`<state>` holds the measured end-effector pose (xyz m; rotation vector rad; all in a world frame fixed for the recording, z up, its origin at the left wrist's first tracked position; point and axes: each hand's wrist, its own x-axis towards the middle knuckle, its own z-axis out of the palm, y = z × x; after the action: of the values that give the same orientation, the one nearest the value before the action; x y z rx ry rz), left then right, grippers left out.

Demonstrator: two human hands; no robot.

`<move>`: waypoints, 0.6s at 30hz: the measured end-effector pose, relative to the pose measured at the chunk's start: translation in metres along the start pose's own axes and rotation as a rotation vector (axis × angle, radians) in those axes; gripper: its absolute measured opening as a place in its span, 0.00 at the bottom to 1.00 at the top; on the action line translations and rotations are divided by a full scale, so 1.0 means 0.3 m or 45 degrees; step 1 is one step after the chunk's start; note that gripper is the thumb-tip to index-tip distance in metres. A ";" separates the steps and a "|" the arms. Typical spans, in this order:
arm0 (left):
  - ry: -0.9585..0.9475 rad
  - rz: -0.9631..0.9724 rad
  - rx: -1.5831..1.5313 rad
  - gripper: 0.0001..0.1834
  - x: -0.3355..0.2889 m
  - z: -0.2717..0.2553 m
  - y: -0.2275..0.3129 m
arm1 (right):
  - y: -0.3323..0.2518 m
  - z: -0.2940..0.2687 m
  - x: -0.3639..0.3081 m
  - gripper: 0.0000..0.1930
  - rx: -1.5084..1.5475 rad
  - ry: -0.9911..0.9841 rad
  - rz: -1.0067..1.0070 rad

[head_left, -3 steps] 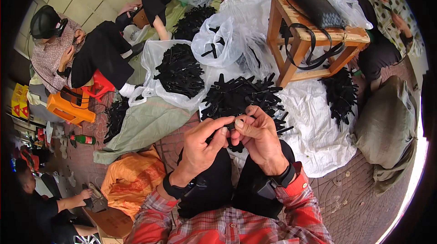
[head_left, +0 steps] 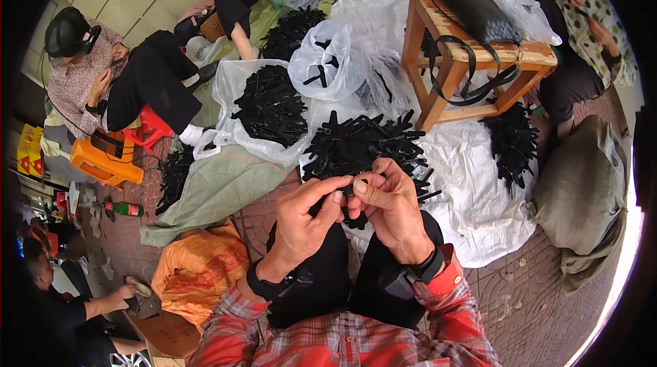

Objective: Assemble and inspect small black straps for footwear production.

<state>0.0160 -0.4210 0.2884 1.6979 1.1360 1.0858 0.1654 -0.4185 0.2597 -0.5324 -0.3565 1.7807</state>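
Observation:
Over my lap, my left hand (head_left: 311, 213) and my right hand (head_left: 389, 210) meet, fingertips pinched together. Between them is a small black piece (head_left: 347, 190), mostly covered by the fingers, of the same black as the pile beyond. Both thumbs press on it from my side. Just past my hands lies a heap of narrow black strap-like pieces (head_left: 356, 141) on white sheeting, some with small shiny parts. Their exact kind is too small to make out.
A plastic bag of similar black pieces (head_left: 270, 106) lies ahead on the left. A wooden stool (head_left: 448, 83) bearing a black handbag (head_left: 472, 8) stands ahead right. An orange sack (head_left: 198, 264) is near my left, a full grey-green sack (head_left: 578, 182) at right. Other people sit around.

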 end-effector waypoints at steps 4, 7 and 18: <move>0.043 -0.076 -0.029 0.12 -0.014 0.007 -0.006 | 0.000 0.020 -0.005 0.16 -0.073 0.052 -0.068; 0.079 -0.197 -0.154 0.11 -0.021 0.011 -0.016 | 0.012 0.036 -0.009 0.16 -0.183 0.058 -0.227; 0.038 -0.076 -0.095 0.15 -0.012 -0.053 -0.003 | 0.087 0.049 -0.046 0.11 -1.900 -0.406 -1.559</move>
<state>0.0001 -0.4217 0.2915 1.5851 1.1435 1.1066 0.1392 -0.4383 0.2616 -0.7428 -1.8072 0.1340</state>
